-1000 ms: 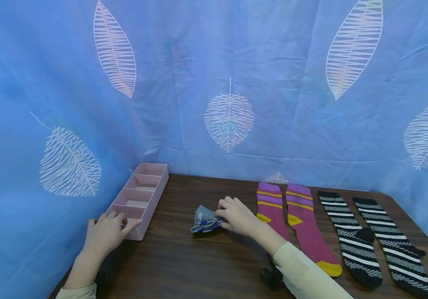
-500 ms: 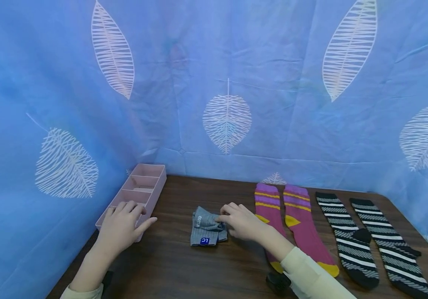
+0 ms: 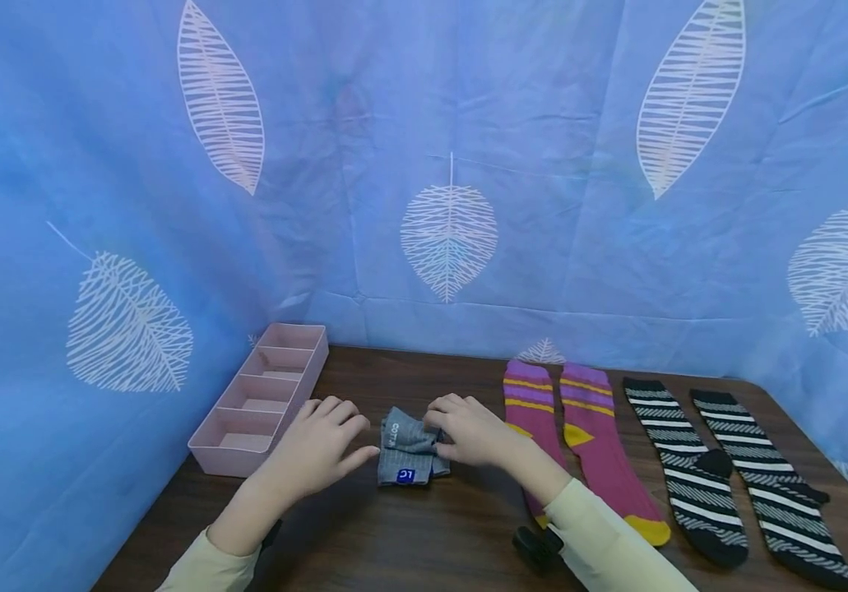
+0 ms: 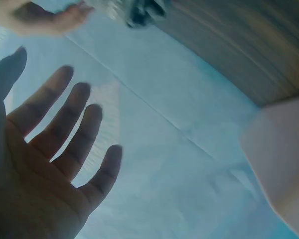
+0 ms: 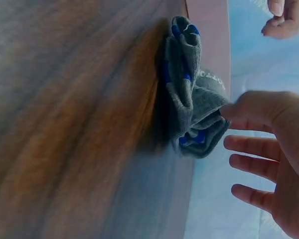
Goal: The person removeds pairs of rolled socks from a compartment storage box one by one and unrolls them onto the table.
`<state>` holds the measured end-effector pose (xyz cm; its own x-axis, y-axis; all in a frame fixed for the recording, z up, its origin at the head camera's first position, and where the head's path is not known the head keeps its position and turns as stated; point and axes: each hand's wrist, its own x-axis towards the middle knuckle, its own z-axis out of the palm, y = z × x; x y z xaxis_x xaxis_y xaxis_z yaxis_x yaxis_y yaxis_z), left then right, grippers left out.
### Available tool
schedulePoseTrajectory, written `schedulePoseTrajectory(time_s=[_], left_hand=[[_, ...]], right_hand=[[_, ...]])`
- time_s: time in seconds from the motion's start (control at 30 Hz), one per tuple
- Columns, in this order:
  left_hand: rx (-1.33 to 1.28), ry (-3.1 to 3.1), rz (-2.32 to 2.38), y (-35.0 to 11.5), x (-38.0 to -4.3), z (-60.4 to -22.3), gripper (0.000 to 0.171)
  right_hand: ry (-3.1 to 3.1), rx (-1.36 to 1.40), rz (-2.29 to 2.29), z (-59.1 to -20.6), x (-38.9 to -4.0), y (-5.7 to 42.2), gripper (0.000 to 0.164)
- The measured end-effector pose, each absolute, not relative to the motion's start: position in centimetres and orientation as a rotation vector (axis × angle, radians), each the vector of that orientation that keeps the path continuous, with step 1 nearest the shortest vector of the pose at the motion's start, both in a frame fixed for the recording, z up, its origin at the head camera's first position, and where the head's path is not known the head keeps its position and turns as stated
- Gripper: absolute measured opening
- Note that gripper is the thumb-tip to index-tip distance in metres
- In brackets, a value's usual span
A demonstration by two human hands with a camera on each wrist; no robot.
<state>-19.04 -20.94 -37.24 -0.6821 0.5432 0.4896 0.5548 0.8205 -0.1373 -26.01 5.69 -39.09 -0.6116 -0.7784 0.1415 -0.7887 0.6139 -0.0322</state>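
Folded grey socks (image 3: 403, 448) with a blue LC label lie as a small bundle on the dark wooden table (image 3: 364, 543). My right hand (image 3: 471, 432) pinches their right edge between thumb and index finger. In the right wrist view, that thumb overlaps the edge of the grey socks (image 5: 189, 99), and the other fingers stretch out loosely. Just left of the bundle hovers my left hand (image 3: 320, 444), its thumb pointing toward the socks. The left wrist view shows its fingers (image 4: 65, 129) spread and holding nothing.
A pink box (image 3: 253, 448) with several compartments stands at the left. Burgundy socks (image 3: 612, 469) with yellow toes lie to the right under and beside my forearm. Black-and-white striped socks (image 3: 690, 477) lie farther right. A blue leaf-print cloth (image 3: 349, 205) hangs behind the table.
The grey bundle has been lowered flat, turning its label into view. My left hand has left the box and moved right toward the socks. The right hand stays at their right edge.
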Motion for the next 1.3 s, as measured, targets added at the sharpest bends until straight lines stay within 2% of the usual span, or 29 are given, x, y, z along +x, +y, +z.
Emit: schedulePoseTrajectory(time_s=[0.13, 0.3, 0.73, 1.3], left_hand=[[-0.937, -2.516, 0.022, -19.4, -19.2, -37.9, 0.032], [-1.030, -2.635, 0.040, -18.2, -19.0, -39.0, 0.038], [-1.105, -3.051, 0.020, -16.3, -18.2, -40.8, 0.063], [-1.085, -3.056, 0.049, -16.0, -17.8, -40.9, 0.064]], right_hand=[[-2.724, 1.351, 0.048, -39.2, -26.7, 4.7, 0.043], [-2.759, 1.350, -0.053, -39.4, -27.4, 3.8, 0.054], [-2.823, 1.350, -0.114, -39.7, -28.4, 2.9, 0.052], [-2.858, 1.303, -0.205, -39.6, -29.7, 1.7, 0.059]])
